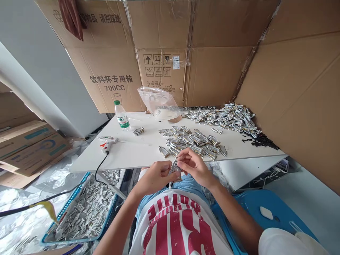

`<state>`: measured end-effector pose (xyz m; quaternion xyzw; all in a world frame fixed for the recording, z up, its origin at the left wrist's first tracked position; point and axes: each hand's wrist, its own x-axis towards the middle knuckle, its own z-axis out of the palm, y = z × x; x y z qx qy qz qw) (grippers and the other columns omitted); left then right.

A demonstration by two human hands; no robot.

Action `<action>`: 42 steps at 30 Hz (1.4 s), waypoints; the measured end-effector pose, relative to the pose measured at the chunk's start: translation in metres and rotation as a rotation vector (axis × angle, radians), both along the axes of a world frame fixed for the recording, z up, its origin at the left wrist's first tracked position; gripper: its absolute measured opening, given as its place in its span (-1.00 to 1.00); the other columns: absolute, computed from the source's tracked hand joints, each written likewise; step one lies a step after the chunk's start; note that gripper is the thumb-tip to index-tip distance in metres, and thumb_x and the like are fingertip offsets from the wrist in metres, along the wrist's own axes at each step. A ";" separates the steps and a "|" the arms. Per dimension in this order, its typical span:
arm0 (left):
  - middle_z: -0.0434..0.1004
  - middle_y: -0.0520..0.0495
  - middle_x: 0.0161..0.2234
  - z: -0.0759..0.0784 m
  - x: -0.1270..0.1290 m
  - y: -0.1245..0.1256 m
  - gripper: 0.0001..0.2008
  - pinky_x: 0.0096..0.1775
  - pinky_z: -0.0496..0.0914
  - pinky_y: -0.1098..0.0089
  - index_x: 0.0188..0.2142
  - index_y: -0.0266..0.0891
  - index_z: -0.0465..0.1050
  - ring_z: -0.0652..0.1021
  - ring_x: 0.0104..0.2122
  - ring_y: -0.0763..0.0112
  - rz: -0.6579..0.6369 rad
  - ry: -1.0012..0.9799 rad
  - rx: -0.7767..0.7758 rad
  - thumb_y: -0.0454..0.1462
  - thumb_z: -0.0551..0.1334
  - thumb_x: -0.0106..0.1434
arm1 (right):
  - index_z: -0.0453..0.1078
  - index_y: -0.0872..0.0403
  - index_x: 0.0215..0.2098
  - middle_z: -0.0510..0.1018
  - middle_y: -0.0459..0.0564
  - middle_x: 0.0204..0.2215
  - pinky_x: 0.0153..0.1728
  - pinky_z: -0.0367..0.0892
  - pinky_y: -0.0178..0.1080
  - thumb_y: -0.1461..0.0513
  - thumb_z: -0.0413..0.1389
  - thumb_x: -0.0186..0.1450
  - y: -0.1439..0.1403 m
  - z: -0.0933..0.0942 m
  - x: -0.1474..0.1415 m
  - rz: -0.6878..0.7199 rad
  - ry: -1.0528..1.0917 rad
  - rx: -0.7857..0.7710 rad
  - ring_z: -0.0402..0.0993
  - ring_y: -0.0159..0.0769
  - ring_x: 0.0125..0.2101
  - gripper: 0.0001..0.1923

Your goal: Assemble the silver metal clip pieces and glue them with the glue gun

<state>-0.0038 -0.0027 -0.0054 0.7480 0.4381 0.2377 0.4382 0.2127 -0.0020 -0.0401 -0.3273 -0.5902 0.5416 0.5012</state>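
Steadying metal piece (175, 166), prob.: L hand (158, 176) fingers clamped on it by table (135, 152) edge; R hand (196, 167) grip, can't tell.

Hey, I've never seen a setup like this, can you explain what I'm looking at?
There's no machine here, just a person using bare hands. The single picture comes from a camera worn on the head, looking forward and down. The left hand and right hand meet near the table's edge, holding a small looped piece that fingers partly hide. On the white table lie a pile of metallic pieces, a bigger heap farther back to the right, and black bits. Toward the left are a bottle and what looks like a glue gun; a clear bag sits at the back.
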 end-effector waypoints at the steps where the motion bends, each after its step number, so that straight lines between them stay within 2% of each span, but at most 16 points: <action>1: -0.09 0.17 -0.52 0.000 0.000 0.000 -0.44 -0.45 -0.05 0.37 -0.48 -0.15 0.04 0.01 -0.49 0.47 -0.010 0.015 0.006 0.05 0.34 0.36 | 0.44 -0.09 -0.10 0.56 -0.10 -0.27 -0.38 0.44 -0.25 -0.05 0.39 0.39 -0.002 -0.001 -0.004 -0.026 0.006 0.014 0.47 -0.30 -0.37 -0.67; 4: -0.05 0.15 -0.53 -0.001 -0.002 0.001 -0.47 -0.47 -0.07 0.37 -0.50 -0.16 0.13 0.03 -0.50 0.49 -0.009 0.022 0.004 0.06 0.34 0.36 | 0.40 -0.07 -0.21 0.59 -0.07 -0.25 -0.29 0.47 -0.20 -0.06 0.36 0.42 -0.006 -0.002 -0.012 -0.073 -0.042 0.087 0.52 -0.24 -0.29 -0.67; 6: -0.01 0.14 -0.54 -0.002 -0.003 0.003 -0.48 -0.47 -0.06 0.38 -0.49 -0.18 0.23 0.05 -0.51 0.49 0.052 -0.012 0.019 0.10 0.33 0.36 | 0.45 -0.09 -0.20 0.60 -0.03 -0.19 -0.26 0.49 -0.14 -0.07 0.29 0.48 -0.009 -0.002 -0.015 -0.115 -0.123 0.178 0.54 -0.19 -0.26 -0.72; 9: 0.06 0.13 -0.56 -0.002 -0.004 0.007 -0.48 -0.48 0.00 0.40 -0.44 -0.20 0.36 0.12 -0.52 0.49 0.170 -0.110 0.052 0.16 0.31 0.37 | 0.51 -0.14 -0.04 0.60 0.02 -0.08 -0.23 0.52 -0.06 -0.02 0.18 0.56 -0.011 -0.004 -0.018 -0.214 -0.267 0.382 0.53 -0.15 -0.25 -0.82; 11: 0.11 0.11 -0.56 -0.002 -0.004 0.009 -0.47 -0.48 0.05 0.40 -0.41 -0.21 0.39 0.17 -0.52 0.47 0.236 -0.182 0.072 0.18 0.31 0.38 | 0.48 -0.18 0.12 0.60 0.05 -0.02 -0.20 0.54 -0.01 0.05 0.17 0.57 -0.011 -0.008 -0.022 -0.272 -0.343 0.518 0.54 -0.12 -0.22 -0.80; 13: 0.13 0.10 -0.54 -0.002 -0.003 0.010 -0.45 -0.47 0.06 0.40 -0.42 -0.22 0.37 0.18 -0.51 0.47 0.294 -0.230 0.082 0.19 0.32 0.38 | 0.44 -0.20 0.22 0.61 0.09 0.03 -0.14 0.57 0.04 0.11 0.20 0.55 -0.010 -0.014 -0.026 -0.327 -0.397 0.632 0.59 -0.05 -0.11 -0.71; 16: 0.04 0.12 -0.53 -0.003 -0.002 0.010 -0.40 -0.47 0.04 0.41 -0.46 -0.21 0.28 0.12 -0.49 0.49 0.344 -0.260 0.083 0.21 0.34 0.37 | 0.45 -0.21 0.22 0.62 0.13 0.03 -0.04 0.61 0.10 0.16 0.24 0.53 -0.008 -0.020 -0.031 -0.433 -0.478 0.788 0.62 0.02 0.02 -0.68; 21: 0.00 0.14 -0.51 -0.008 0.000 0.009 -0.37 -0.47 0.03 0.42 -0.49 -0.19 0.20 0.08 -0.49 0.49 0.332 -0.258 0.071 0.22 0.32 0.38 | 0.53 -0.07 0.12 0.67 0.11 -0.06 -0.10 0.65 -0.01 0.25 0.27 0.50 -0.005 -0.019 -0.037 -0.599 -0.513 0.968 0.67 -0.07 -0.09 -0.76; 25: 0.06 0.12 -0.52 -0.007 -0.002 0.012 -0.40 -0.47 0.06 0.42 -0.44 -0.21 0.32 0.14 -0.50 0.48 0.370 -0.271 0.087 0.23 0.28 0.41 | 0.56 -0.03 0.05 0.70 0.10 -0.09 -0.08 0.63 0.00 0.28 0.29 0.49 0.004 -0.018 -0.041 -0.622 -0.449 0.971 0.67 -0.08 -0.09 -0.82; 28: 0.04 0.15 -0.52 -0.003 -0.009 0.015 -0.44 -0.49 0.03 0.44 -0.25 -0.23 0.48 0.12 -0.53 0.47 0.439 -0.324 0.111 0.23 0.23 0.46 | 0.58 -0.02 -0.05 0.70 0.08 -0.13 -0.06 0.61 0.00 0.25 0.31 0.49 0.018 -0.023 -0.045 -0.645 -0.391 0.901 0.66 -0.09 -0.09 -0.91; 31: -0.01 0.16 -0.52 0.004 -0.024 0.020 -0.41 -0.48 0.00 0.44 -0.14 -0.24 0.54 0.08 -0.53 0.47 0.535 -0.430 0.158 0.25 0.18 0.49 | 0.57 -0.03 -0.10 0.68 0.04 -0.18 -0.03 0.59 0.01 0.21 0.30 0.51 0.038 -0.034 -0.051 -0.637 -0.385 0.835 0.65 -0.09 -0.10 -0.98; 36: -0.11 0.17 -0.51 0.014 -0.057 0.027 -0.42 -0.50 -0.11 0.42 -0.25 -0.27 0.54 -0.04 -0.54 0.50 0.651 -0.723 0.178 0.22 0.20 0.51 | 0.52 -0.03 -0.18 0.66 0.01 -0.23 -0.04 0.53 -0.05 0.21 0.28 0.50 0.070 -0.055 -0.061 -0.592 -0.615 0.724 0.61 -0.08 -0.12 -0.93; 39: -0.11 0.17 -0.52 0.018 -0.068 0.028 -0.47 -0.51 -0.13 0.43 -0.27 -0.27 0.55 -0.05 -0.55 0.51 0.661 -0.772 0.171 0.15 0.21 0.53 | 0.49 -0.02 -0.24 0.64 0.01 -0.28 -0.11 0.49 -0.07 0.25 0.33 0.46 0.079 -0.065 -0.065 -0.574 -0.689 0.702 0.56 -0.06 -0.17 -0.87; 42: -0.10 0.16 -0.52 0.018 -0.069 0.027 -0.49 -0.51 -0.11 0.45 -0.28 -0.27 0.56 -0.04 -0.55 0.51 0.636 -0.758 0.143 0.13 0.23 0.52 | 0.48 -0.03 -0.27 0.62 0.02 -0.29 -0.15 0.47 -0.06 0.25 0.32 0.46 0.081 -0.073 -0.067 -0.567 -0.741 0.683 0.53 -0.04 -0.19 -0.85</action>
